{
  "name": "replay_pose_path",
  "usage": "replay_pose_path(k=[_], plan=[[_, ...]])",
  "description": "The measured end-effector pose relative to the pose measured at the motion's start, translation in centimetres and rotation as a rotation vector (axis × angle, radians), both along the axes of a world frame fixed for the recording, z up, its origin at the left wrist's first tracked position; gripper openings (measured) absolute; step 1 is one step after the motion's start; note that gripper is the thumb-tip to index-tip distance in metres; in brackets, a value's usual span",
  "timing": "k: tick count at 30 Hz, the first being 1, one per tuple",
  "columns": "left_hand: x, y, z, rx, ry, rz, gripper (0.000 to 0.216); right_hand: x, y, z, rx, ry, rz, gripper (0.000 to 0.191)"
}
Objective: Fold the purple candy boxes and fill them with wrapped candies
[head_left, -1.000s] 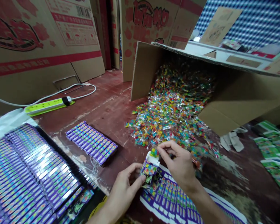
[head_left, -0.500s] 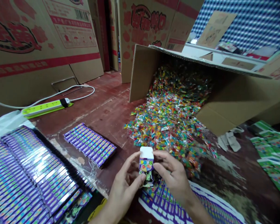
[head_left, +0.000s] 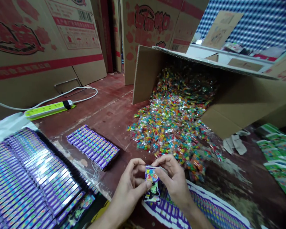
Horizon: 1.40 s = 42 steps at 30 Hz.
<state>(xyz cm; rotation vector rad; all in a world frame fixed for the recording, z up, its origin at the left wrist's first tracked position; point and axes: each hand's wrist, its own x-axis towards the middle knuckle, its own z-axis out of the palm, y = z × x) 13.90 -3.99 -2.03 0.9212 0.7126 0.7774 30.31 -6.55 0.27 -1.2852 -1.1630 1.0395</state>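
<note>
A small purple candy box (head_left: 152, 186) with a green and black picture stands upright between my two hands. My left hand (head_left: 131, 187) grips its left side, thumb across the front. My right hand (head_left: 173, 181) closes on the upper right edge, fingers at the top. The box's white top flap no longer shows. Beneath and beside my right hand lies a fanned row of flattened purple boxes (head_left: 205, 203). Beyond the hands, a heap of clear candy packets (head_left: 169, 124) spills from a tipped cardboard carton (head_left: 233, 114).
To the left, packed rows of filled purple boxes (head_left: 33, 178) lie near a smaller row of boxes (head_left: 92, 144). A yellow-green power strip (head_left: 49, 109) with a white cable sits behind them. Green packs (head_left: 280, 159) lie at the right. Large cartons (head_left: 45, 41) stand at the back.
The box's white top flap, raised before, is folded down out of sight. Both hands and the box have shifted slightly lower in view, with the fingers closer together over the top.
</note>
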Motion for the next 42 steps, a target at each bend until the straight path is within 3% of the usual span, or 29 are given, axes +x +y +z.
replay_pose_path(k=[3,8,12,22,29,34,39,42], plan=[[-0.2,-0.1,-0.1,0.052,0.088,0.000,0.036,0.2,0.5,-0.1,-0.028,0.028,0.054,0.021],[-1.0,-0.3,0.0,0.185,0.262,-0.006,0.036,0.9,1.5,0.4,-0.270,0.035,0.124,0.019],[-1.4,-0.3,0.2,0.231,0.294,-0.049,0.044,1.2,2.2,1.1,-0.299,0.060,0.164,0.024],[-1.9,0.4,0.3,0.231,0.256,-0.083,0.047,0.7,2.5,0.7,-0.249,0.078,0.172,0.019],[-1.9,0.7,-0.1,0.075,0.163,-0.096,0.051,0.2,2.1,0.7,-0.229,-0.149,0.106,0.019],[-1.9,1.0,0.3,0.098,0.222,-0.124,0.056,0.6,2.5,-0.1,-0.306,-0.065,0.103,0.022],[-1.9,0.9,0.1,0.076,0.191,-0.100,0.050,0.2,2.2,0.2,-0.249,-0.225,0.073,0.024],[-1.9,1.1,0.0,0.079,0.178,-0.057,0.040,0.2,1.8,1.1,-0.137,-0.374,0.153,0.023]])
